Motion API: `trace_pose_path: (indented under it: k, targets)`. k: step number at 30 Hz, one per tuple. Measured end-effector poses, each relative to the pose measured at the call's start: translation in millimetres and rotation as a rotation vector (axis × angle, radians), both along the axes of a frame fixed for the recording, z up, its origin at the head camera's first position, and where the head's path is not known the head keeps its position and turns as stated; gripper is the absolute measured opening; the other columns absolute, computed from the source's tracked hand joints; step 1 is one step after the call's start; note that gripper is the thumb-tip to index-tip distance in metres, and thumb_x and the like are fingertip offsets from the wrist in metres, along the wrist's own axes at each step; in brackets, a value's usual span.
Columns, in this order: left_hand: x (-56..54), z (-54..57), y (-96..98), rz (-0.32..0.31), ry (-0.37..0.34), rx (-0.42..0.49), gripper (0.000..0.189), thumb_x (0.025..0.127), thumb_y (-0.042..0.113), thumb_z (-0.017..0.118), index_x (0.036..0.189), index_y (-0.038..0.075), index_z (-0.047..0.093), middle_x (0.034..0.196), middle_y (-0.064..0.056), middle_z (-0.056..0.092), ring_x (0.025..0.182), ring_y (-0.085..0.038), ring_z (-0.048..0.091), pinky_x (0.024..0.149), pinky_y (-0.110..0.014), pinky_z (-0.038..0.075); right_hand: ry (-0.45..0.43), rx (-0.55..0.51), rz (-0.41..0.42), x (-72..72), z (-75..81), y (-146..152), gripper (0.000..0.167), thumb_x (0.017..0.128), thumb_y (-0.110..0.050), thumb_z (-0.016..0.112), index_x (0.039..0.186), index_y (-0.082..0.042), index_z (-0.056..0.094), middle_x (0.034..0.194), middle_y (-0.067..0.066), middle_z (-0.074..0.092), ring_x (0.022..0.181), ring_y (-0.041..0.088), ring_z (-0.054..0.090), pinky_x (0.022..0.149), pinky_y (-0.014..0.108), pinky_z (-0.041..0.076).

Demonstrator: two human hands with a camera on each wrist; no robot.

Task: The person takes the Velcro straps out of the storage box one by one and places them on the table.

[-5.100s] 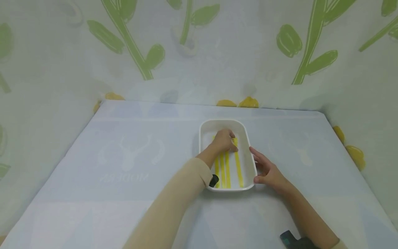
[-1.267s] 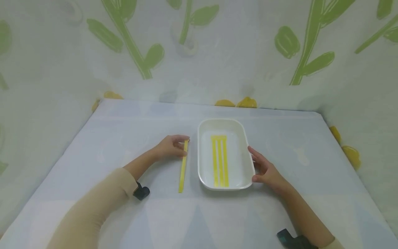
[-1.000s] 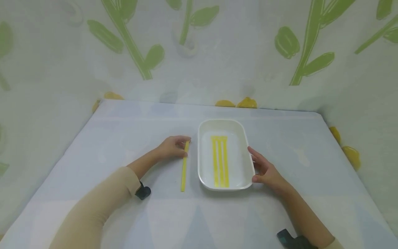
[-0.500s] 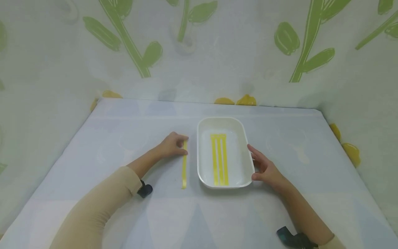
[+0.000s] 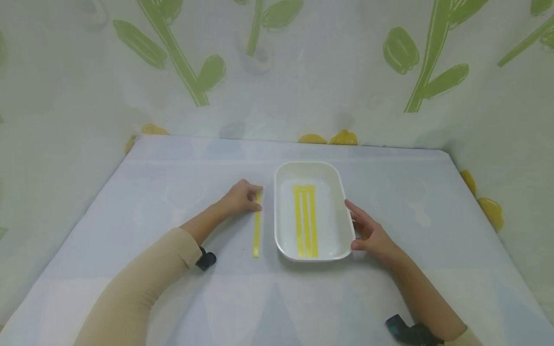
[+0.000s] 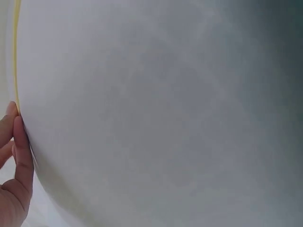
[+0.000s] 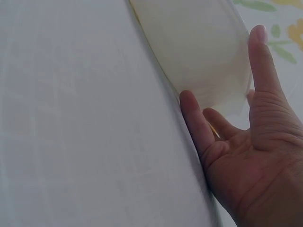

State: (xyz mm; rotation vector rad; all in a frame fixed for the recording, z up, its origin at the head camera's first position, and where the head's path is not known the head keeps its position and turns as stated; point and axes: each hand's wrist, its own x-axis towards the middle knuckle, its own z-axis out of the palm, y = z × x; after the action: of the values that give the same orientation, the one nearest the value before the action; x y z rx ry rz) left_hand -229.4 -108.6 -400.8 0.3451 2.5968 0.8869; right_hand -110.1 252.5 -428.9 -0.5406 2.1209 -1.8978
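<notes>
In the head view a white tray [image 5: 333, 211] stands at mid-table. Inside lie three long yellow strips [image 5: 307, 226], side by side with their far ends touching or joined. Left of the tray, another yellow strip [image 5: 257, 235] lies lengthwise on the table. My left hand [image 5: 240, 198] pinches it near its far end between thumb and fingers; the left wrist view catches the strip [image 6: 15, 61] edge-on at the fingertips. My right hand [image 5: 375, 240] rests against the tray's right side with spread fingers. The right wrist view has that hand [image 7: 251, 156] touching the tray's outer wall [image 7: 203, 52].
A pale patterned cloth covers the table [image 5: 277, 307]. Behind it and at both sides hang walls [image 5: 320, 81] printed with green stems and yellow flowers. A dark wrist device [image 5: 206, 259] sits at my left cuff, and another [image 5: 407, 330] on my right wrist.
My left hand has taken a yellow strip out of the tray's right half, carried it left and laid it on the table, shifting it slightly away from me. The right hand has stayed against the tray.
</notes>
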Motion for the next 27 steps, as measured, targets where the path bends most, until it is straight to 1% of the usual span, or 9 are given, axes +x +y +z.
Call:
trace_pose_path:
  k: [2, 7, 8, 11, 14, 16, 21, 24, 27]
  targets:
    - [0.4, 1.9, 1.0, 0.02, -0.016, -0.005, 0.067, 0.075, 0.016, 0.08, 0.134, 0.006, 0.051, 0.105, -0.013, 0.052, 0.094, -0.023, 0.049, 0.082, -0.031, 0.047, 0.006, 0.014, -0.008, 0.3, 1.0, -0.1, 0.091, 0.08, -0.031, 0.076, 0.152, -0.02, 0.021, 0.146, 0.031, 0.029, 0.116, 0.004, 0.05, 0.086, 0.022, 0.051]
    - [0.0, 3.6, 1.7, 0.084, -0.069, -0.024, 0.067, 0.075, 0.02, 0.079, 0.136, 0.01, 0.051, 0.117, -0.013, 0.057, 0.104, -0.024, 0.052, 0.094, -0.037, 0.046, 0.011, 0.013, -0.012, 1.1, 1.2, -0.4, 0.091, 0.079, -0.032, 0.076, 0.151, -0.019, 0.022, 0.143, 0.032, 0.031, 0.114, 0.005, 0.051, 0.086, 0.022, 0.051]
    - [-0.3, 3.5, 1.8, 0.098, -0.082, -0.026, 0.067, 0.075, 0.021, 0.08, 0.136, 0.012, 0.052, 0.119, -0.012, 0.057, 0.105, -0.024, 0.052, 0.095, -0.037, 0.046, 0.011, 0.011, -0.011, 1.2, 1.1, -0.5, 0.091, 0.079, -0.032, 0.077, 0.151, -0.018, 0.023, 0.143, 0.032, 0.032, 0.114, 0.005, 0.051, 0.086, 0.022, 0.051]
    - [-1.6, 4.7, 1.2, 0.109, -0.09, -0.024, 0.067, 0.075, 0.021, 0.08, 0.135, 0.013, 0.052, 0.12, -0.012, 0.058, 0.106, -0.024, 0.054, 0.096, -0.038, 0.047, 0.016, 0.007, -0.011, 1.3, 1.2, -0.9, 0.092, 0.078, -0.033, 0.077, 0.151, -0.018, 0.023, 0.143, 0.032, 0.032, 0.115, 0.005, 0.051, 0.086, 0.021, 0.051]
    - [-3.7, 8.1, -0.3, 0.108, -0.074, 0.006, 0.066, 0.074, 0.021, 0.08, 0.134, 0.012, 0.053, 0.119, -0.013, 0.059, 0.106, -0.025, 0.054, 0.094, -0.038, 0.047, 0.018, 0.003, -0.008, 1.3, 1.5, -1.1, 0.092, 0.078, -0.035, 0.077, 0.151, -0.018, 0.023, 0.143, 0.032, 0.032, 0.115, 0.005, 0.051, 0.087, 0.021, 0.05]
    - [-5.4, 11.9, -2.2, 0.1, -0.059, 0.052, 0.065, 0.075, 0.019, 0.08, 0.134, 0.01, 0.054, 0.118, -0.014, 0.06, 0.106, -0.026, 0.055, 0.093, -0.037, 0.047, 0.021, -0.003, -0.006, 1.2, 1.5, -1.0, 0.093, 0.078, -0.036, 0.076, 0.151, -0.018, 0.023, 0.143, 0.033, 0.031, 0.115, 0.005, 0.051, 0.087, 0.021, 0.05]
    - [-8.6, 25.3, -3.2, 0.095, -0.059, 0.17, 0.062, 0.077, 0.017, 0.078, 0.134, 0.009, 0.054, 0.118, -0.015, 0.06, 0.108, -0.027, 0.057, 0.088, -0.036, 0.05, 0.022, -0.003, -0.004, 0.6, 1.5, -0.6, 0.093, 0.078, -0.037, 0.076, 0.151, -0.018, 0.022, 0.144, 0.033, 0.03, 0.116, 0.004, 0.05, 0.088, 0.019, 0.049]
    - [-10.2, 34.7, 0.1, 0.09, -0.06, 0.211, 0.061, 0.077, 0.017, 0.078, 0.133, 0.009, 0.055, 0.117, -0.015, 0.061, 0.107, -0.027, 0.058, 0.088, -0.036, 0.05, 0.018, -0.001, -0.002, 0.1, 0.9, -0.4, 0.093, 0.078, -0.037, 0.076, 0.151, -0.018, 0.022, 0.144, 0.033, 0.03, 0.116, 0.004, 0.05, 0.088, 0.02, 0.049]
    - [-12.5, 45.3, 6.6, 0.1, -0.073, 0.22, 0.061, 0.077, 0.02, 0.078, 0.133, 0.013, 0.055, 0.116, -0.011, 0.061, 0.106, -0.025, 0.058, 0.09, -0.038, 0.049, 0.023, 0.005, -0.001, -0.6, 0.1, 0.0, 0.091, 0.079, -0.036, 0.075, 0.151, -0.019, 0.022, 0.144, 0.033, 0.03, 0.116, 0.005, 0.05, 0.088, 0.02, 0.049]
